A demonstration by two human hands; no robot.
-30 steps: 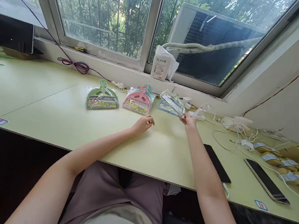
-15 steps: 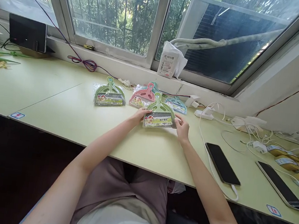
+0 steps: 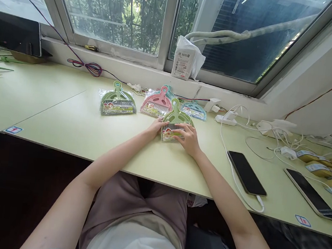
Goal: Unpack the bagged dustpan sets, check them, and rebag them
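Near the centre of the frame is a green dustpan set (image 3: 179,117) in clear, crinkled plastic that catches the light. Its rounded handle (image 3: 174,104) points toward the top of the frame, and the pan widens below it to a straight lower edge. Grey bristles show across the middle, above a printed label (image 3: 168,132) with red and green patches, partly covered by fingers.

The left hand (image 3: 155,127) comes from the lower left of the frame and holds the set by its left edge, thumb at the front. The right hand (image 3: 190,140) reaches in from the lower right, bent at the wrist, its fingers curved and spread over the front of the set, thumb parted from them; whether it grips or only touches, I cannot tell. Both forearms slant inward over the pale table (image 3: 140,161).
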